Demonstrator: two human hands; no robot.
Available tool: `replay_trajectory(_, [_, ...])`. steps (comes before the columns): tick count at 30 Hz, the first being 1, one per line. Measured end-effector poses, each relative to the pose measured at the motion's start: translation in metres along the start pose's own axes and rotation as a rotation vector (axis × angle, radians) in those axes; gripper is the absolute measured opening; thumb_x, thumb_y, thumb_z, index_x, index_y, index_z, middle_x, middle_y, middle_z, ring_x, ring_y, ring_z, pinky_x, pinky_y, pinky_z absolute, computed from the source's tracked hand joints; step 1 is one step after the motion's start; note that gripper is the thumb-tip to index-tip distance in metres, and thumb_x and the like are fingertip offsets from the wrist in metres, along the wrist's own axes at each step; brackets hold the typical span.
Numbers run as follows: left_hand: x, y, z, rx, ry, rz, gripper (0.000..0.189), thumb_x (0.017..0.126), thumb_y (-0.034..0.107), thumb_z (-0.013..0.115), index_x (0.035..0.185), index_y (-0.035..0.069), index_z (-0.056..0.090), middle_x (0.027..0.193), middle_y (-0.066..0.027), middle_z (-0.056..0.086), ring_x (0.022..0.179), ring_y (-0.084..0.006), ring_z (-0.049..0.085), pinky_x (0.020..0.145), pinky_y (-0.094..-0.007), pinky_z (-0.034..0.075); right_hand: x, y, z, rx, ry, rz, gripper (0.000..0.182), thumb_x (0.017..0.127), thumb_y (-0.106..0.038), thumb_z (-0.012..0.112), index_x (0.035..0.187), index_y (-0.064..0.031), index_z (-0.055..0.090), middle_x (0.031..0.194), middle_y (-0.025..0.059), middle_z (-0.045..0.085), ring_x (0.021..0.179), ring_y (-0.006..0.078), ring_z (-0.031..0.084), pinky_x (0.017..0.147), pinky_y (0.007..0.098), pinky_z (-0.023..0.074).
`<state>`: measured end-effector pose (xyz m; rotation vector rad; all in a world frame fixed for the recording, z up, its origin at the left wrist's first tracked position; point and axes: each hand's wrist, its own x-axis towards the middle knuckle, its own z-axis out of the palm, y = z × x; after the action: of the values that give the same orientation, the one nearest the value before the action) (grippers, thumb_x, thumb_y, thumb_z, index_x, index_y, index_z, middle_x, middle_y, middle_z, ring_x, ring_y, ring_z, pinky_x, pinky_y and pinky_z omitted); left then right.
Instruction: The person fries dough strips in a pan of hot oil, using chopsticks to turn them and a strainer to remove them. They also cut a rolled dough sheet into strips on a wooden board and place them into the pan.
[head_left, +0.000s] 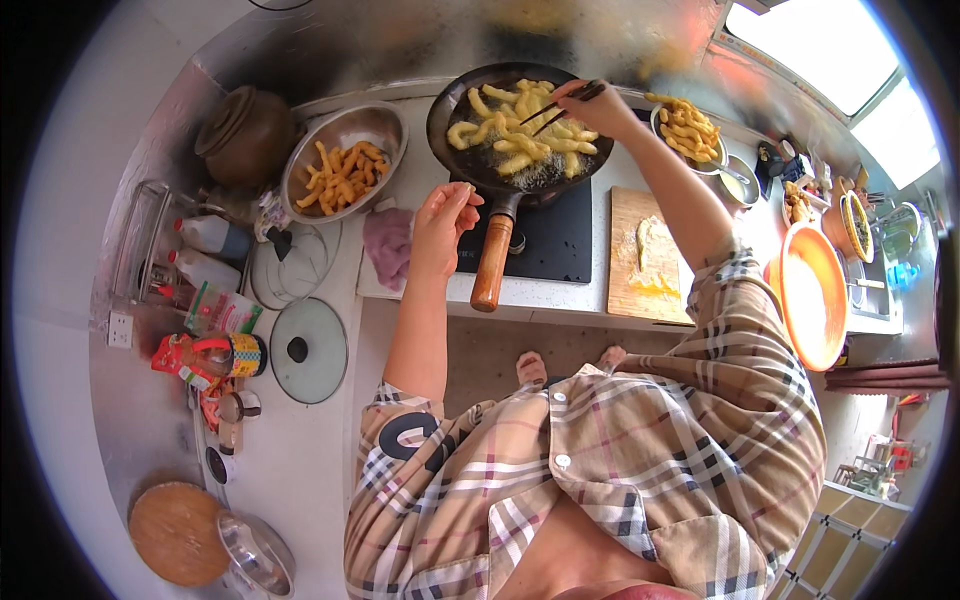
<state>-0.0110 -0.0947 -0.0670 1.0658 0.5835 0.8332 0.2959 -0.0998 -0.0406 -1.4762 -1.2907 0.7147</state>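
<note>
My right hand grips a pair of dark chopsticks, their tips among pale yellow fried dough strips. These strips lie in bubbling oil inside a black wok. Toward me points the wok's wooden handle. My left hand hovers just left of that handle, apart from it, with its fingers curled together and nothing visible in them. Beneath the wok is a black cooktop.
Browned strips fill part of a steel bowl at left; more strips are heaped at right. A floured cutting board, purple cloth, glass lid, brown clay pot and orange basin stand around.
</note>
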Motion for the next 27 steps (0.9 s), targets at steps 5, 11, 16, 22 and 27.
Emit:
replay_trajectory(5, [-0.003, 0.005, 0.005, 0.022, 0.008, -0.010, 0.012, 0.086, 0.017, 0.056, 0.090, 0.006, 0.055, 0.079, -0.0028, 0.060, 0.062, -0.0053, 0.050, 0.057, -0.0178, 0.041, -0.007, 0.006, 0.005, -0.026, 0.008, 0.014, 0.013, 0.079, -0.011, 0.060, 0.089, -0.0038, 0.066, 0.074, 0.0042, 0.063, 0.065, 0.0106, 0.060, 0.059, 0.0246, 0.0477])
replay_trajectory(11, [-0.002, 0.002, 0.007, -0.008, -0.015, 0.009, 0.011, 0.087, 0.016, 0.055, 0.090, 0.005, 0.055, 0.079, -0.0036, 0.059, 0.062, -0.0058, 0.050, 0.056, -0.0186, 0.040, -0.010, 0.012, -0.016, -0.177, 0.263, -0.054, 0.014, 0.080, -0.014, 0.061, 0.090, -0.0073, 0.067, 0.076, 0.0043, 0.065, 0.069, 0.0127, 0.061, 0.062, 0.0247, 0.0473])
replay_trajectory(16, [-0.006, 0.011, 0.021, -0.042, -0.049, 0.061, 0.012, 0.087, 0.015, 0.055, 0.091, 0.004, 0.054, 0.080, -0.0046, 0.059, 0.064, -0.0062, 0.050, 0.059, -0.0188, 0.040, -0.042, -0.026, -0.002, -0.103, 0.425, -0.438, 0.013, 0.079, -0.008, 0.060, 0.090, -0.0039, 0.066, 0.080, 0.0062, 0.066, 0.074, 0.0105, 0.061, 0.066, 0.0244, 0.0477])
replay_trajectory(22, [-0.016, 0.012, 0.066, -0.101, -0.043, 0.093, 0.010, 0.087, 0.012, 0.053, 0.093, 0.003, 0.054, 0.081, -0.0051, 0.058, 0.065, -0.0066, 0.049, 0.062, -0.0195, 0.041, -0.082, -0.032, 0.025, -0.186, 0.547, -0.597, 0.013, 0.077, -0.007, 0.061, 0.089, -0.0021, 0.064, 0.082, 0.0128, 0.065, 0.076, 0.0242, 0.063, 0.066, 0.0291, 0.0487])
replay_trajectory(27, [-0.026, -0.002, 0.091, -0.034, -0.035, 0.211, 0.012, 0.088, 0.013, 0.052, 0.093, 0.002, 0.052, 0.081, -0.0064, 0.058, 0.065, -0.0084, 0.049, 0.059, -0.0208, 0.040, -0.142, -0.056, 0.038, -0.058, 0.622, -0.630, 0.017, 0.074, 0.004, 0.061, 0.090, -0.0029, 0.062, 0.093, 0.0129, 0.063, 0.088, 0.0261, 0.061, 0.070, 0.0298, 0.0489])
